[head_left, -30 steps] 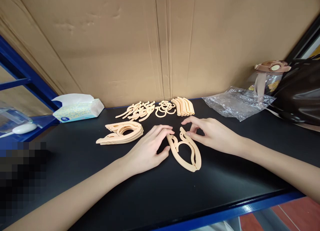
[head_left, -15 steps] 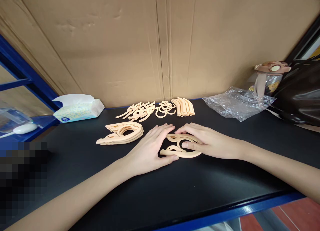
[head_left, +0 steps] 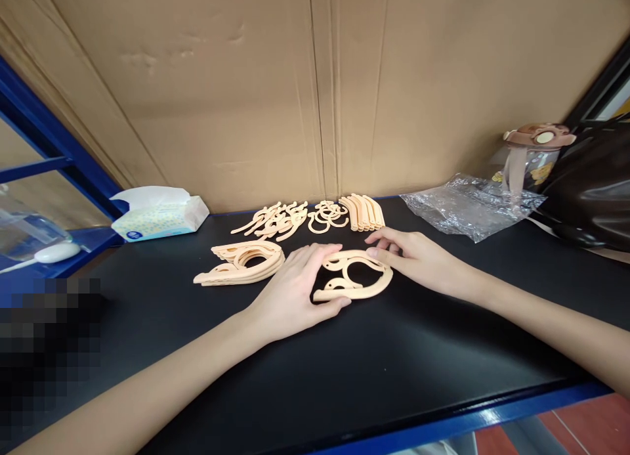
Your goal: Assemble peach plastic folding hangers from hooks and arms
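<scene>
A folded peach plastic hanger (head_left: 364, 279) lies flat on the black table (head_left: 344, 376) in front of me. My left hand (head_left: 295, 294) grips its left end, thumb below and fingers over the top edge. My right hand (head_left: 413, 261) touches its upper right edge with the fingertips held close together. A stack of the same folded hangers (head_left: 243, 261) lies just left of my left hand. Behind, in a row near the wall, are loose peach arms (head_left: 275, 220), hook pieces (head_left: 327, 216) and a bundle of curved strips (head_left: 364, 212).
A tissue pack (head_left: 157, 217) sits at the back left, beside a white mouse (head_left: 56, 251). Crumpled clear plastic (head_left: 467, 205), a lidded drinking cup (head_left: 529, 156) and a dark bag (head_left: 590, 192) fill the back right. Cardboard (head_left: 295, 81) forms the rear wall. The blue table edge (head_left: 492, 412) runs along the front.
The hanger went from standing open on its long axis to lying folded sideways. My right hand slid off its top to its upper right edge; my left hand stayed on the left end.
</scene>
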A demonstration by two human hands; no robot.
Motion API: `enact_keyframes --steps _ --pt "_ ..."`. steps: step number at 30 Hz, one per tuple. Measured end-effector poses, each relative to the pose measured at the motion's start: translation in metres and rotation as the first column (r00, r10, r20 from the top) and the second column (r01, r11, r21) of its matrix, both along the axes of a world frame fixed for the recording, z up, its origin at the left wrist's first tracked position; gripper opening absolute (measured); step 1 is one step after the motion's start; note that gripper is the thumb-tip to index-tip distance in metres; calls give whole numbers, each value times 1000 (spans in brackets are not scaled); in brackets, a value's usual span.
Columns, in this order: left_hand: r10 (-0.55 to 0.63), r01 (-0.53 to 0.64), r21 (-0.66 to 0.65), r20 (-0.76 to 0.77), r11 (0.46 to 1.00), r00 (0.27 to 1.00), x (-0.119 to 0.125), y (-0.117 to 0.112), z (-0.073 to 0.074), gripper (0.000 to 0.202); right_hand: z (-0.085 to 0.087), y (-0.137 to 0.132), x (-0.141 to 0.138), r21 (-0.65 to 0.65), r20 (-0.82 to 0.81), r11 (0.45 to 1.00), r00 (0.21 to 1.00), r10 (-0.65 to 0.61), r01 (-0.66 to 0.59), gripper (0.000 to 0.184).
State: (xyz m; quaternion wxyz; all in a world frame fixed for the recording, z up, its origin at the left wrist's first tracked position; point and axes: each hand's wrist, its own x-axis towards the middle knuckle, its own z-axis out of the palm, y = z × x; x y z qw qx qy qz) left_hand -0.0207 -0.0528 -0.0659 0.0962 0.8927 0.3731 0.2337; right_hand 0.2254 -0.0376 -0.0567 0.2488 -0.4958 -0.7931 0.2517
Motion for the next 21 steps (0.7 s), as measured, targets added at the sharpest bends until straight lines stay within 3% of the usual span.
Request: enact_keyframes --steps 2,6,12,21 --pt "29 -32 55 42 998 999 -1 1 1 58 1 2 1 -47 -34 999 999 -10 8 42" --pt "21 -27 91 68 996 998 -2 1 3 58 2 4 -1 -139 -212 984 974 78 -109 41" --pt "-48 47 67 25 997 999 -3 -1 3 64 9 -3 -7 -367 -441 901 896 51 -232 39" --pt "-56 56 37 2 998 998 -2 -3 3 70 8 -8 -11 -408 -537 864 843 34 -294 32"
